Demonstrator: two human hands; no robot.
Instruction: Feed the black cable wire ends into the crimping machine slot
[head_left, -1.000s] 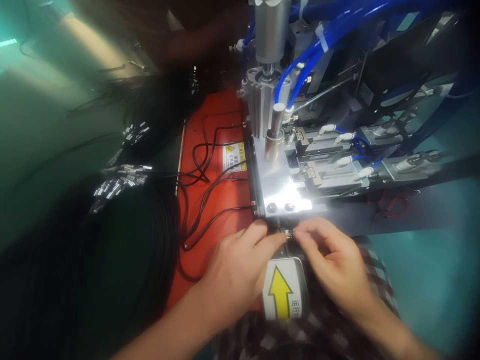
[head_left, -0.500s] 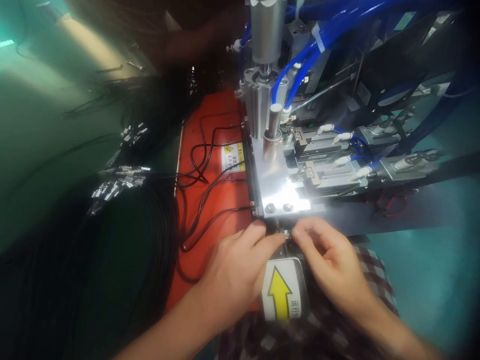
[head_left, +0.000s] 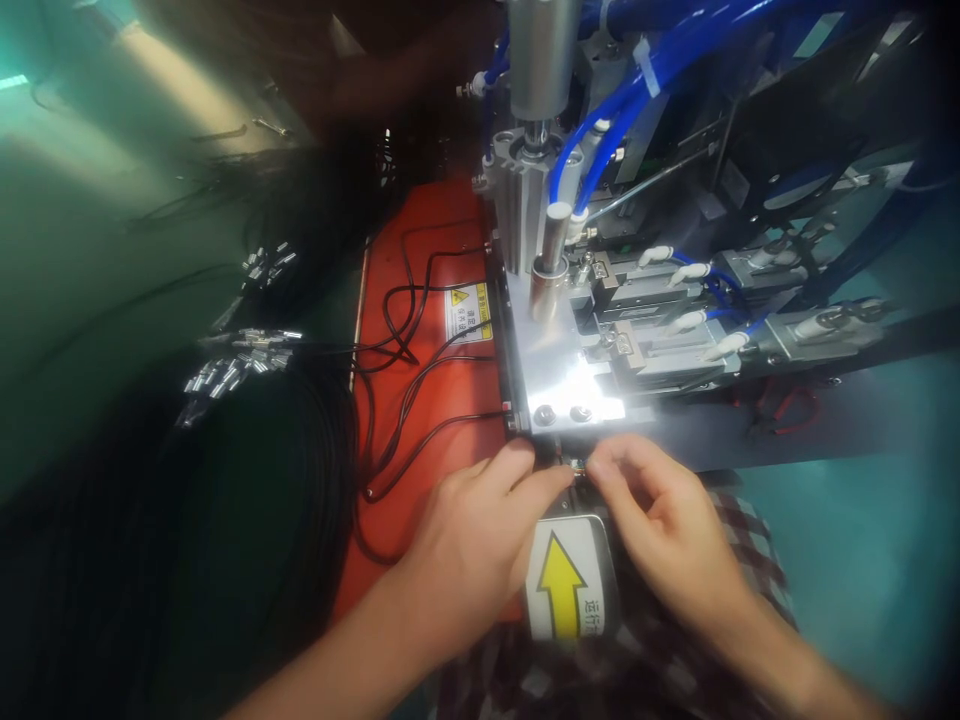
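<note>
Both of my hands meet just below the front edge of the bright metal plate (head_left: 551,370) of a machine. My left hand (head_left: 476,525) is closed, its fingertips tucked by the plate's corner and its thumb reaching to a tiny shiny part (head_left: 577,467). On the other side of that part, my right hand (head_left: 660,505) pinches with thumb and forefinger, its other fingers curled. The part is too small to name, and what lies inside the left fingers is hidden. Just below the hands sits a white label with a yellow arrow (head_left: 561,585).
Black cables (head_left: 420,420) run across a red surface (head_left: 450,480) beside a warning label (head_left: 469,312). A bundle with metal ends (head_left: 240,365) hangs at the left. Blue air hoses (head_left: 600,150), a cylinder (head_left: 544,60) and clamp slides (head_left: 667,350) stand beyond the hands. Red-handled pliers (head_left: 787,410) lie right.
The view has shifted very slightly, so the machine appears a little further right. My hands keep the same pose at the small part.
</note>
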